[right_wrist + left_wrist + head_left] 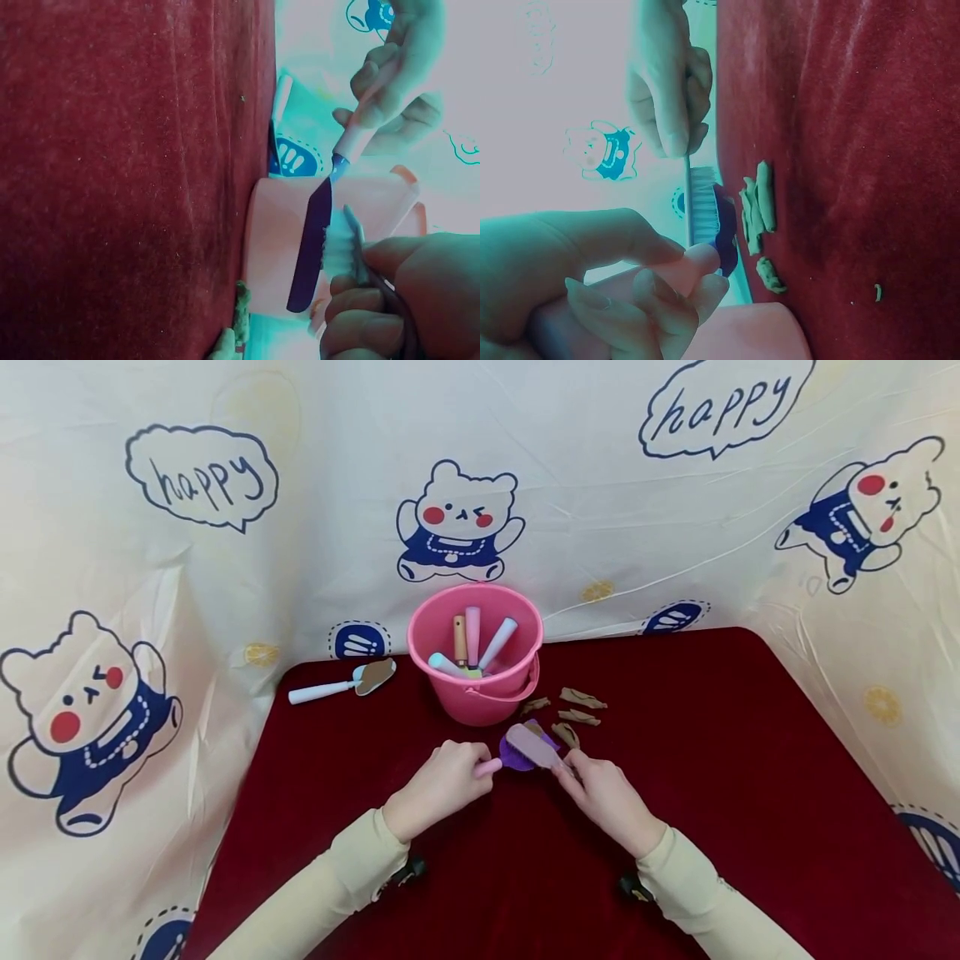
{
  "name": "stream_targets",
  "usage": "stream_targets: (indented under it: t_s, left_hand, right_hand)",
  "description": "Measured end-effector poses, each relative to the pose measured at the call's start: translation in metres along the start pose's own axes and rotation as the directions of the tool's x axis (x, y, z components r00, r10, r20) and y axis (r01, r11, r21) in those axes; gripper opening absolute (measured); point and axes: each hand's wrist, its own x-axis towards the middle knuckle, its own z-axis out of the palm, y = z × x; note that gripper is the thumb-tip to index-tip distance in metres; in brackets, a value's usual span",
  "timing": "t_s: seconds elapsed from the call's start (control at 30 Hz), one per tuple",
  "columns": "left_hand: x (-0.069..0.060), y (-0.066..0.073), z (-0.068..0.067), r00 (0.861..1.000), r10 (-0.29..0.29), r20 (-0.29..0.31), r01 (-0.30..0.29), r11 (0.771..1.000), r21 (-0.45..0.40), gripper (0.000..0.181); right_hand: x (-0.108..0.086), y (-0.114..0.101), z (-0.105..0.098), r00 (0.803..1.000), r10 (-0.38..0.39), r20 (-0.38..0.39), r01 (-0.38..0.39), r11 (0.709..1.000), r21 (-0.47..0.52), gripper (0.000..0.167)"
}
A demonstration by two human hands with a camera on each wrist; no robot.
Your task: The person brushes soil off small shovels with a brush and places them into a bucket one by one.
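Note:
My left hand (442, 783) grips the pink handle of a small purple toy shovel (309, 255), held in the air in front of the bucket. In my right hand (611, 802) is a pale pink brush (531, 745), pinched by its handle. Its white bristles (703, 214) touch the shovel's blade. A bit of brown shows at the blade's far edge, partly hidden by the brush. Several curled brown pieces (581, 697) that look like clay or dried leaf lie on the cloth just beyond the right hand.
A pink bucket (480, 706) stands at the back of the dark red tablecloth (675, 710), with several handled tools inside. Left of it lies a small trowel (322, 692) with a pale blue handle and brown stuff on its blade. A printed curtain (577, 502) hangs behind.

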Motion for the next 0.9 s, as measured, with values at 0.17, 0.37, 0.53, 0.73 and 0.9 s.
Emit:
stream_targets:
  t_s: [0.17,0.37,0.53,0.73,0.9]
  left_hand:
    - [-0.0014,-0.0018,0.0003,1.0,-0.013,0.014,0.013,1.0,-0.011,0.005]
    - [-0.0011,-0.0051,0.0025,0.999,-0.032,0.022,0.032,0.999,-0.013,0.003]
    - [-0.0001,-0.0035,0.0033,0.999,-0.031,0.024,0.032,0.999,-0.035,0.003]
    - [0.0004,-0.0008,0.003,1.0,-0.021,0.009,0.021,0.999,-0.024,0.006]
    - [0.0004,-0.0016,0.0027,0.999,-0.035,0.029,0.036,0.999,-0.041,0.006]
  right_hand:
    - [0.0004,0.0035,-0.0019,0.997,0.047,-0.062,-0.05,0.998,-0.042,0.02]
    - [-0.0009,-0.0013,-0.0007,1.0,0.005,-0.031,-0.004,1.0,0.025,0.02]
    - [-0.0027,-0.0041,0.0031,0.999,-0.007,0.039,0.006,1.0,0.028,0.025]
    - [-0.0035,-0.0011,0.001,0.999,0.047,-0.018,-0.047,0.999,-0.022,0.02]
    - [-0.0029,-0.0003,-0.002,0.999,0.046,-0.03,-0.047,0.998,-0.034,0.019]
